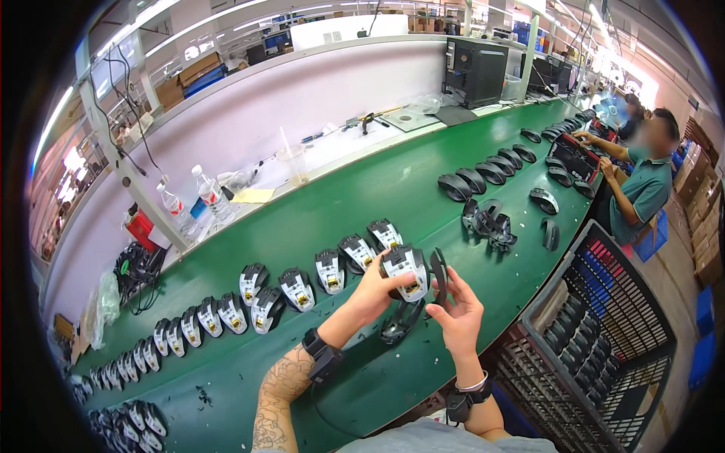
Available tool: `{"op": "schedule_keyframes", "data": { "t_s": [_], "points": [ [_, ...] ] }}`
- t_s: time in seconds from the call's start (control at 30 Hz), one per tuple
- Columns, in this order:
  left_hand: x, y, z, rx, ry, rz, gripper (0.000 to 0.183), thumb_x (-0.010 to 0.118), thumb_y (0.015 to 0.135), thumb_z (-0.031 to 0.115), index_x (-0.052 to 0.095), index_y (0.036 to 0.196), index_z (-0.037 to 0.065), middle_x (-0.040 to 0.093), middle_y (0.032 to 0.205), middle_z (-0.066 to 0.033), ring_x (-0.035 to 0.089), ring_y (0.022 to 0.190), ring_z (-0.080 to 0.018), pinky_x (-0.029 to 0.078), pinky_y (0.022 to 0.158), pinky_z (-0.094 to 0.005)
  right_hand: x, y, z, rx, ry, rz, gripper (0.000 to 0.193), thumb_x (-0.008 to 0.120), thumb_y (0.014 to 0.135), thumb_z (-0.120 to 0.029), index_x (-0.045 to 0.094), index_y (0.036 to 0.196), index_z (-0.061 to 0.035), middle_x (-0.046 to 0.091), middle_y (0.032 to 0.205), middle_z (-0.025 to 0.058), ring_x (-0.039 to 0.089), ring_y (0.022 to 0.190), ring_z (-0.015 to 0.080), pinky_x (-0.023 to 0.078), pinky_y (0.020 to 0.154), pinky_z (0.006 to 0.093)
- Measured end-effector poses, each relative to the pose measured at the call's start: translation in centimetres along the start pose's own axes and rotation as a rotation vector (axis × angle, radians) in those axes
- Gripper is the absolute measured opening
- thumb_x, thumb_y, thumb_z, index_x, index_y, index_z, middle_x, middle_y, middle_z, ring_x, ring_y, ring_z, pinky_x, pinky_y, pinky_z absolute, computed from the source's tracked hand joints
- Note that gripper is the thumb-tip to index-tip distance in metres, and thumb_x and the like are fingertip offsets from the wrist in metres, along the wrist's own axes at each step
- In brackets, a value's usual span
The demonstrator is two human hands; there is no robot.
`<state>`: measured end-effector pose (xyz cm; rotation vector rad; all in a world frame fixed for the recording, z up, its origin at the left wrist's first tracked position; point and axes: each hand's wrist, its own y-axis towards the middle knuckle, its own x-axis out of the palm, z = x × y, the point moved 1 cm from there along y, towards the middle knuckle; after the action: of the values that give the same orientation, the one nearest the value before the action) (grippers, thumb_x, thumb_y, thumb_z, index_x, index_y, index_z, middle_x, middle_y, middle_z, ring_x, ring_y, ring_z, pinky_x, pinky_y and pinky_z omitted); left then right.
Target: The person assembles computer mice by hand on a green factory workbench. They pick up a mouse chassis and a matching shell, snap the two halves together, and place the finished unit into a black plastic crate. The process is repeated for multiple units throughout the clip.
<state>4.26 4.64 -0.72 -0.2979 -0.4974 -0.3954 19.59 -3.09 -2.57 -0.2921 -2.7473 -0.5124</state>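
My left hand (368, 293) grips an opened computer mouse (406, 264), its pale inner frame facing up with a black front end. Close to its right side, my right hand (461, 315) pinches a thin curved black mouse cover (439, 273) held on edge. A narrow gap shows between the cover and the mouse. Below them a dark mouse shell (402, 323) lies on the green bench (340, 377). A long row of similar opened mice (297, 289) runs from beside my left hand toward the far left.
Black covers (472, 180) line the bench ahead, near a pile of dark shells (489, 224). At my right stands a black plastic crate (540, 355) holding stacked mice. Water bottles (210, 193) stand by the back partition. A co-worker (646, 181) sits farther along, handling a dark box.
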Motion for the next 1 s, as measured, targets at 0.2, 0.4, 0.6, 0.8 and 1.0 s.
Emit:
{"op": "schedule_keyframes", "data": {
  "t_s": [0.2,0.4,0.6,0.8,1.0],
  "points": [
    [-0.2,-2.1,-0.1,0.123,0.11,-0.112,0.116,0.08,0.06,-0.002,0.001,0.145,0.005,0.043,0.13,-0.0126,0.044,0.123,-0.0239,0.037,0.102,-0.0384,1.2,-1.0,-0.4,-0.005,0.039,0.003,0.07,0.077,0.068,0.005,0.045,0.13,0.0061,0.057,0.118,0.0144,0.054,0.109,0.0185,0.048,0.09,0.0337],
    [-0.3,-2.7,-0.2,0.206,0.171,-0.075,0.106,0.069,0.063,-0.008,0.003,0.145,0.006,0.04,0.131,-0.0132,0.047,0.118,-0.0229,0.041,0.097,-0.0378,1.3,-1.4,-0.9,0.007,0.044,-0.022,0.068,0.076,0.069,0.005,0.045,0.13,0.007,0.057,0.117,0.015,0.055,0.108,0.0182,0.049,0.089,0.0325],
    [0.6,-3.4,0.0,0.239,0.226,-0.014,0.1,0.063,0.062,-0.009,0.008,0.144,0.007,0.043,0.128,-0.0132,0.048,0.117,-0.0225,0.043,0.095,-0.0369,1.6,-1.6,-1.6,0.006,0.033,-0.005,0.069,0.076,0.07,0.004,0.044,0.13,0.0074,0.058,0.117,0.015,0.056,0.107,0.0174,0.048,0.089,0.0315],
    [1.0,-3.6,-0.6,0.253,0.215,0.006,0.1,0.067,0.064,-0.008,0.008,0.142,0.009,0.044,0.128,-0.0138,0.05,0.116,-0.0248,0.044,0.096,-0.038,3.2,-1.8,-1.8,-0.077,0.07,-0.012,0.07,0.079,0.069,-0.001,0.045,0.13,0.0065,0.057,0.117,0.0142,0.056,0.107,0.0185,0.049,0.089,0.032],
    [0.2,-3.0,-1.7,0.414,0.348,0.045,0.101,0.069,0.068,-0.007,0.004,0.142,0.012,0.05,0.12,-0.0167,0.055,0.109,-0.0245,0.049,0.091,-0.0373,4.3,-1.5,-2.7,-0.225,-0.461,-0.007,0.068,0.084,0.064,-0.009,0.052,0.123,0.0071,0.056,0.116,0.0131,0.057,0.105,0.0204,0.049,0.09,0.0328]
  ]
}}
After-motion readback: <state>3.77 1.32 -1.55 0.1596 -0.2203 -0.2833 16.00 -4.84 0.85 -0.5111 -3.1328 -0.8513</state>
